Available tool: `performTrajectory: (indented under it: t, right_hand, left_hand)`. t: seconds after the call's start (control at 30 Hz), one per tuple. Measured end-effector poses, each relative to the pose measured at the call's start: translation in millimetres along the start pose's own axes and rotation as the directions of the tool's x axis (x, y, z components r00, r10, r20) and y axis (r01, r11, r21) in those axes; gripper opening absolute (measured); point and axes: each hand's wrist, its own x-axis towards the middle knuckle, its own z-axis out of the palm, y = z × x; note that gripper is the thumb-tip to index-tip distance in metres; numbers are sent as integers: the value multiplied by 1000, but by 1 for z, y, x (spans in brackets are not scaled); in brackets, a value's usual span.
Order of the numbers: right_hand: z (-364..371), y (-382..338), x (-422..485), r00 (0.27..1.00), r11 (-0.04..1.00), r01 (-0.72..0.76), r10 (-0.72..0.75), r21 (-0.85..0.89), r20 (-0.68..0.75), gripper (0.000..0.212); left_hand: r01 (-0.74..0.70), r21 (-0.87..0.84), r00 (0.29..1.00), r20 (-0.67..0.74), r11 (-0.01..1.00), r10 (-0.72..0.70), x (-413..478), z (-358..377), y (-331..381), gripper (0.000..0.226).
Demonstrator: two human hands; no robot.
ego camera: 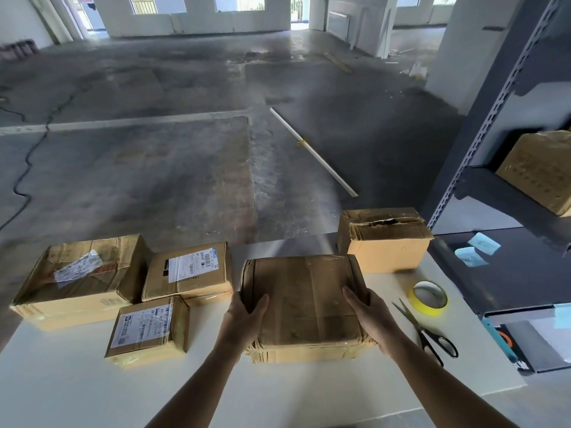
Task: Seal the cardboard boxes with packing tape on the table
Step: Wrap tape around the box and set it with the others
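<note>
A worn brown cardboard box (304, 301) lies flat on the white table (92, 387) in front of me. My left hand (244, 319) grips its left side and my right hand (370, 319) grips its right side, thumbs on top. A roll of yellow packing tape (429, 299) stands to the right of the box, with black-handled scissors (428, 333) beside it. Behind the held box sits another box (383, 239) with a torn, partly open top. Three taped boxes with labels rest at the left: a large one (80, 279), a middle one (188, 271) and a small one (148, 330).
A dark metal shelf rack (482, 143) rises at the right and holds a box (540, 171); a dark lower shelf (509, 273) carries pale blue paper slips. Beyond the table lies bare concrete floor with a long white rod (312, 151) and a black cable (27, 159).
</note>
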Motion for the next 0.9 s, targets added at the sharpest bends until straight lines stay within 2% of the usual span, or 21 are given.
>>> performTrajectory:
  t: [0.1,0.27,0.33,0.47,0.53,0.6,0.7,0.9]
  right_hand:
    - [5,-3,-8,1000,1000,22,-21,23,-13,50]
    - [9,-4,-18,999,994,52,-51,100,-13,41]
    - [9,1,-21,999,987,41,-42,154,8,44]
    - [6,8,-24,999,971,42,-44,237,2,67]
    - [4,10,-24,998,966,53,-58,253,15,68]
    - [3,11,-25,996,962,64,-77,264,41,70]
    - [4,7,-30,998,958,55,-64,281,25,84]
    - [3,5,-31,999,951,31,-24,306,-24,105]
  left_hand:
    - [-19,-17,999,-42,1000,19,-2,-6,-2,55]
    - [-65,-89,991,-126,994,53,-9,-11,-4,30]
    - [-77,-119,990,-130,990,62,-13,-12,-6,23]
    - [-163,-177,985,-90,971,149,-18,-15,-9,17]
    - [-223,-237,974,-81,946,210,-20,-18,-9,16]
    - [-218,-292,976,-51,931,212,-22,-20,-6,23]
    - [-180,-350,983,-45,919,175,-22,-20,-7,58]
    - [-127,-441,992,-72,888,106,-25,-21,-6,71]
